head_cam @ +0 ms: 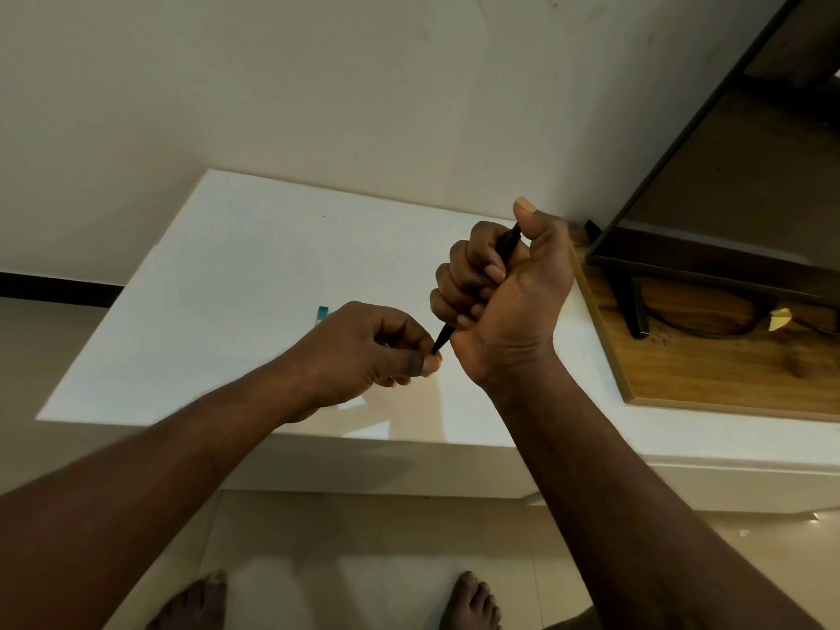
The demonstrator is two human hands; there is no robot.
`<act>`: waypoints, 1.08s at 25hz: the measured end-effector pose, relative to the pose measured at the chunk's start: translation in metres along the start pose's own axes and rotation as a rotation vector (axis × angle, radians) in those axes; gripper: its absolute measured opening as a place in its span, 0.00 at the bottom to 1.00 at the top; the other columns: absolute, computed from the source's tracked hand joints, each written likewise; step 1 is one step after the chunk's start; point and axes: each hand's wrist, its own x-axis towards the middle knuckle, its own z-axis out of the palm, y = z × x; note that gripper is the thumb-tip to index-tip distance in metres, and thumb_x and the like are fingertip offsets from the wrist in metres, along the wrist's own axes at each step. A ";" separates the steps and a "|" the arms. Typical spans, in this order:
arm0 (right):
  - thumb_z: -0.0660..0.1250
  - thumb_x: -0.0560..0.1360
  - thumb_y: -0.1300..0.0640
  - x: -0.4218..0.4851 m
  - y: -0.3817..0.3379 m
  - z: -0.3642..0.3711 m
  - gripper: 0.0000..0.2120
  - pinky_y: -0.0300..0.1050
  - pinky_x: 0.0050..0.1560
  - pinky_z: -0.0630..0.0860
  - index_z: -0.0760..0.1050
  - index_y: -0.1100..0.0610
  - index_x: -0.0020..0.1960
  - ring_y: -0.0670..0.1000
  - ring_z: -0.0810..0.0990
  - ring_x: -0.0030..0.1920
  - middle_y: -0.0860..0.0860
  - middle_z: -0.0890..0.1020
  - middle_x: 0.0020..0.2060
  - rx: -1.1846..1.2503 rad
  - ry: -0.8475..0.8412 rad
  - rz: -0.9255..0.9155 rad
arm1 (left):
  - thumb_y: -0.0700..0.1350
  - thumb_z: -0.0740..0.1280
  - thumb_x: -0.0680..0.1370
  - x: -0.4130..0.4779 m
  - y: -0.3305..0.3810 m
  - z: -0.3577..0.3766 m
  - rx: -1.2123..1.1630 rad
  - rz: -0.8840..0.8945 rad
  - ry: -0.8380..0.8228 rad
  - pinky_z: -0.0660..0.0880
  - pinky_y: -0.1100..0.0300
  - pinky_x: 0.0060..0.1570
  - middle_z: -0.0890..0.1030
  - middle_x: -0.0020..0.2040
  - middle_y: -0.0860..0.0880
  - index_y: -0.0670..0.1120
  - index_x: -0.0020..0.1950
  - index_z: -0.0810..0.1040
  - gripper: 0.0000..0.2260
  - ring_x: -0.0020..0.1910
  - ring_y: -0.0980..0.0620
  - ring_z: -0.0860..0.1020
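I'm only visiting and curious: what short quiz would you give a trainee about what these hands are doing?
1. True or false: the right hand grips the black pen in a fist.
2. What does the left hand pinch? A) the pen's lower tip B) a key C) a cable
3. Fill in: the teal item lies on the white ____.
Key: 1 true; 2 A; 3 table.
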 end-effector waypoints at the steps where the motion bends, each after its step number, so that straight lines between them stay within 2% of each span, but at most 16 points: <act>1: 0.52 0.81 0.46 0.000 0.000 0.000 0.23 0.38 0.26 0.53 0.57 0.55 0.30 0.48 0.50 0.24 0.48 0.58 0.22 -0.007 0.001 -0.002 | 0.49 0.77 0.75 0.000 0.000 0.000 0.004 0.000 0.002 0.81 0.63 0.42 0.88 0.42 0.53 0.56 0.47 0.87 0.03 0.42 0.54 0.86; 5: 0.52 0.81 0.47 0.000 -0.001 0.001 0.23 0.38 0.26 0.52 0.56 0.54 0.30 0.48 0.50 0.24 0.48 0.57 0.23 0.008 -0.003 0.011 | 0.50 0.77 0.74 0.000 0.001 -0.001 0.005 0.000 0.005 0.80 0.64 0.41 0.88 0.42 0.53 0.57 0.47 0.87 0.03 0.42 0.55 0.86; 15: 0.54 0.81 0.43 0.003 0.000 -0.007 0.25 0.38 0.25 0.52 0.59 0.54 0.29 0.48 0.51 0.24 0.47 0.57 0.23 0.071 0.050 0.023 | 0.49 0.78 0.74 -0.001 0.002 -0.001 0.026 -0.018 -0.016 0.80 0.65 0.41 0.88 0.43 0.53 0.56 0.48 0.88 0.03 0.42 0.55 0.85; 23: 0.61 0.77 0.40 0.009 0.000 -0.031 0.24 0.39 0.25 0.54 0.62 0.53 0.30 0.48 0.54 0.23 0.47 0.58 0.25 0.464 0.314 0.159 | 0.48 0.80 0.72 -0.001 0.003 -0.007 0.005 -0.100 -0.064 0.80 0.65 0.42 0.88 0.45 0.51 0.55 0.48 0.88 0.06 0.45 0.54 0.86; 27: 0.61 0.77 0.41 0.011 0.001 -0.033 0.23 0.39 0.25 0.54 0.62 0.53 0.30 0.47 0.55 0.22 0.46 0.58 0.25 0.534 0.356 0.185 | 0.47 0.79 0.73 -0.001 0.005 -0.007 -0.035 -0.139 -0.107 0.80 0.65 0.43 0.88 0.45 0.50 0.52 0.47 0.88 0.05 0.43 0.56 0.85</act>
